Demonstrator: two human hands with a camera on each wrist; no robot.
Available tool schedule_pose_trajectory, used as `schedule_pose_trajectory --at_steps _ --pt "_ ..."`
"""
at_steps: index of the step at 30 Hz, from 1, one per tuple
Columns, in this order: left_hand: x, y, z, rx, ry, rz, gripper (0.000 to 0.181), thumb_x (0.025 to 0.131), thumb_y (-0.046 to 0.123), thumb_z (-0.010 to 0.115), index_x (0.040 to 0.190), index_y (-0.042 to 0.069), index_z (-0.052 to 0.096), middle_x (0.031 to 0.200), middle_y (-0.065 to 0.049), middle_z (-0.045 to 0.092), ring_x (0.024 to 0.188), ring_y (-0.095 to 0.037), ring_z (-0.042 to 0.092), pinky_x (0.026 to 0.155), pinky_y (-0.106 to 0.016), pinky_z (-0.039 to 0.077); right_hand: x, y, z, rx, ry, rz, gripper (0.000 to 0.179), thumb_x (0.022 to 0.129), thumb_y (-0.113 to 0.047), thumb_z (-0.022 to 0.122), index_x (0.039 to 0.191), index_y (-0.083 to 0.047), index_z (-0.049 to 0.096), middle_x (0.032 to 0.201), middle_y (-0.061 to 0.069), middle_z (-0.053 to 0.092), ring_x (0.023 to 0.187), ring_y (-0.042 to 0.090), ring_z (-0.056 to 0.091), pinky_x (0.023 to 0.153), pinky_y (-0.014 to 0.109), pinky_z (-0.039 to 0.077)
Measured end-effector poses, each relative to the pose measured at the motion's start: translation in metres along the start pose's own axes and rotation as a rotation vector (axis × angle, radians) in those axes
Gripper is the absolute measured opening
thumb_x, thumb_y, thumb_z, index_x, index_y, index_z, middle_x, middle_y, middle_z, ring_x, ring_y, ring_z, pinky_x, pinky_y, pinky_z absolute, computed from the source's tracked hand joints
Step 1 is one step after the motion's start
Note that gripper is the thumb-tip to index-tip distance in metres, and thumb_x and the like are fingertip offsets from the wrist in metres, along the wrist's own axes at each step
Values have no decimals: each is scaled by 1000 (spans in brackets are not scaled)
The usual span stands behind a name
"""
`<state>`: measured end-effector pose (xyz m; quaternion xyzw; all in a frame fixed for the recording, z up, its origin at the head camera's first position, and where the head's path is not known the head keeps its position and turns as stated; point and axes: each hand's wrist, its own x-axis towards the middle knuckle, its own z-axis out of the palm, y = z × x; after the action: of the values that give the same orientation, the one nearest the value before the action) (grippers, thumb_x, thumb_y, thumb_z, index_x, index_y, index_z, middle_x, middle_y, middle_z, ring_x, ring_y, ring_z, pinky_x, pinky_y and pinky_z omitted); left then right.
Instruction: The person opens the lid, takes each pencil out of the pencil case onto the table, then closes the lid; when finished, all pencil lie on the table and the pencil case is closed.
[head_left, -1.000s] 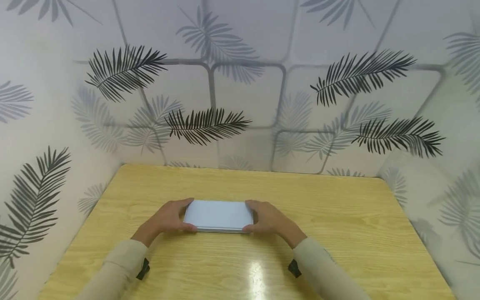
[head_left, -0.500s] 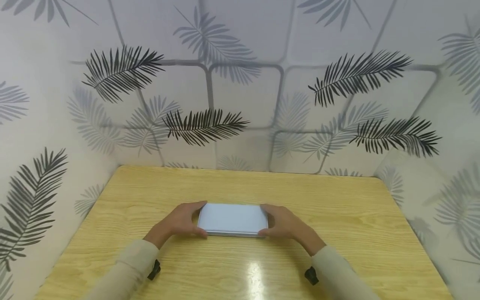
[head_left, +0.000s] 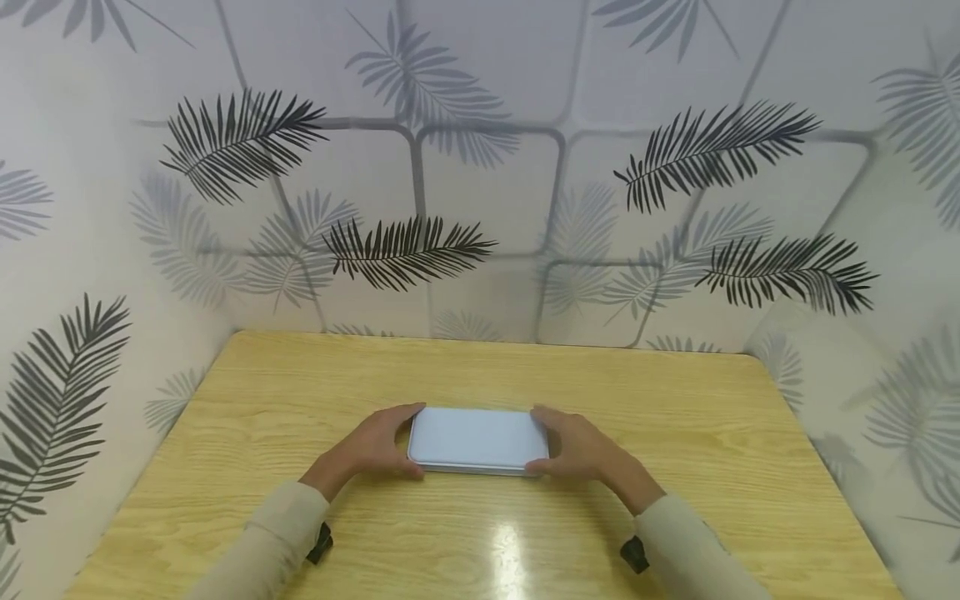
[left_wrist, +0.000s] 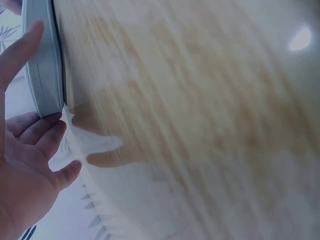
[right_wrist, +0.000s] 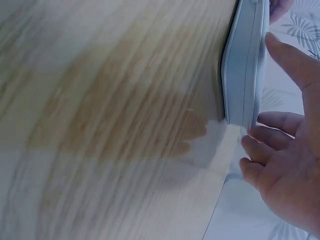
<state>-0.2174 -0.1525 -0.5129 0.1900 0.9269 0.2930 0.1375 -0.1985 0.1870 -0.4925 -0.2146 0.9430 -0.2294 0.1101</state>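
A flat, pale blue rectangular case [head_left: 478, 437] with rounded corners lies lengthwise across the table, its long side toward me. My left hand [head_left: 378, 442] grips its left end, thumb on the near edge and a finger at the far corner. At the opposite end my right hand [head_left: 577, 443] holds it the same way. In the left wrist view the thumb lies over the case's side [left_wrist: 46, 65] and other fingertips touch its end. A thin seam runs along the case's side [right_wrist: 242, 65] in the right wrist view, where the thumb sits at the edge.
The wood-grain table [head_left: 480, 533] reaches back to a wall [head_left: 495, 292] covered in leaf-patterned sheeting, which also closes in both sides. Dark straps or mounts [head_left: 320, 543] show under the sleeves. A bright glare spot lies on the near tabletop.
Both hands have slid the case to the right and slightly nearer, mostly in the first half second. Their grip on its two ends looks the same. The head view has shifted slightly.
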Motion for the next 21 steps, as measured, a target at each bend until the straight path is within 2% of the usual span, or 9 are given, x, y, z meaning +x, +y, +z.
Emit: schedule_pose_trajectory --at_steps 4,8,10,17,21 --pt "0 0 2 -23 0 5 104 61 36 89 146 9 36 149 -10 41 139 -30 36 117 -48 27 3 -5 4 -42 39 -111 89 77 -52 73 142 -1 41 150 16 38 140 34 34 116 47 30" --pt "3 -1 7 -27 -6 30 102 65 31 87 148 10 32 149 -9 39 139 -28 36 116 -46 29 5 -13 11 -99 59 -199 84 79 -49 71 143 -3 41 150 15 38 142 33 30 116 49 28" --pt "4 -1 8 -40 -3 35 102 65 29 87 148 9 31 149 -9 39 139 -29 36 114 -45 33 8 -17 14 -143 69 -251 80 81 -45 71 143 -3 41 149 15 40 141 32 33 115 48 31" --pt "3 -1 6 -62 -3 35 99 64 23 87 146 7 33 147 -10 42 137 -28 39 113 -44 36 16 -37 29 -395 74 -385 68 89 -44 62 141 -4 45 147 11 44 137 27 41 110 41 41" --pt "4 1 6 -61 -6 35 96 65 18 84 146 6 32 145 -10 43 134 -26 42 111 -43 39 20 -43 34 -506 115 -451 63 89 -42 63 135 -2 51 143 14 48 133 27 46 106 38 45"
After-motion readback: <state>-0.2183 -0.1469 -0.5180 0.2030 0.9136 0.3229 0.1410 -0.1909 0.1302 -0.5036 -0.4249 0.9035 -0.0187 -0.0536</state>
